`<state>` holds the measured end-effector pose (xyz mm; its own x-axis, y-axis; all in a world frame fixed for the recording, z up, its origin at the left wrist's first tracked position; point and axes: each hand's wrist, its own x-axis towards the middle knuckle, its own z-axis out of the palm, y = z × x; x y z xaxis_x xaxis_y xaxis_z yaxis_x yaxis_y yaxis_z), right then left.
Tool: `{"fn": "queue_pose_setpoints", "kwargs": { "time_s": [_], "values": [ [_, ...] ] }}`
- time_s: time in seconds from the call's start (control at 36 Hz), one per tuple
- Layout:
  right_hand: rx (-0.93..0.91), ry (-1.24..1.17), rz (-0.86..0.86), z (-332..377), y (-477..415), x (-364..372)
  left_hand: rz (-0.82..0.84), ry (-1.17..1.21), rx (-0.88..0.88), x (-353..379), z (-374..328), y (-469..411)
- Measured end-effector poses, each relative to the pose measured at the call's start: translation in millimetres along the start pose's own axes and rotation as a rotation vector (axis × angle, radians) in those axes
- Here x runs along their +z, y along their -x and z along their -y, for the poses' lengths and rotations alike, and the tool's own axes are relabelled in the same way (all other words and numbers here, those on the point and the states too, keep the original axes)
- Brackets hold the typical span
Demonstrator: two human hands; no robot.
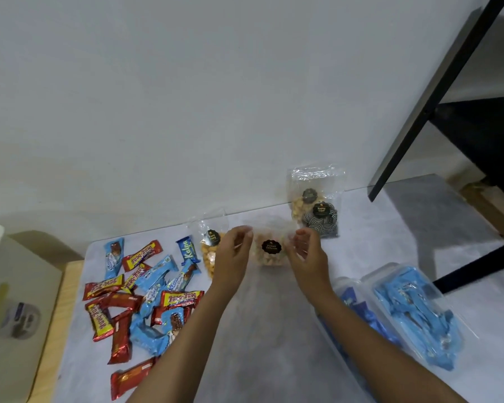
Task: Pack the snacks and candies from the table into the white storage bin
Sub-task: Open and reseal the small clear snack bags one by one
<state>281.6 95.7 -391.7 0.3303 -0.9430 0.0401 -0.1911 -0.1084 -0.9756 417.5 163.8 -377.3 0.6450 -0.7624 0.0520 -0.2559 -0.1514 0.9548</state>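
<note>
A clear bag of pale snacks with a black label hangs just above the table between my two hands. My left hand pinches its left edge with curled fingers, and my right hand grips its right edge. Another clear bag of yellow snacks lies partly behind my left hand. Two more labelled bags, one of yellow snacks and one of dark striped snacks, lean against the wall. A pile of red and blue candy bars covers the table's left side.
Two clear plastic containers holding blue wrappers, a large one and a smaller one, sit at the right. A black shelf frame rises at the far right. A pale box-like thing with a tape roll stands beyond the table's left edge.
</note>
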Motion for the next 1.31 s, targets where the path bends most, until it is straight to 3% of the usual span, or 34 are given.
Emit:
{"fn": "queue_pose_setpoints", "kwargs": {
  "time_s": [0.25,0.5,0.64,0.92,1.06,1.31],
  "values": [
    [-0.060,0.020,0.169,16,9,-21,0.010,0.057,0.093,-21,-4,30],
    [-0.018,-0.009,0.271,24,15,-32,0.030,0.144,0.018,-25,-9,45],
    [-0.096,0.196,0.275,25,14,-41,0.040,0.103,0.033,-31,-7,52],
    [-0.310,0.709,0.448,54,10,-49,0.078,0.042,-0.022,-35,-1,62],
    [-0.241,0.569,0.410,56,10,-45,0.080,0.138,-0.084,-34,-11,58],
    [-0.081,0.455,0.398,50,15,-40,0.055,0.095,-0.059,-44,-11,59]
  ]
}}
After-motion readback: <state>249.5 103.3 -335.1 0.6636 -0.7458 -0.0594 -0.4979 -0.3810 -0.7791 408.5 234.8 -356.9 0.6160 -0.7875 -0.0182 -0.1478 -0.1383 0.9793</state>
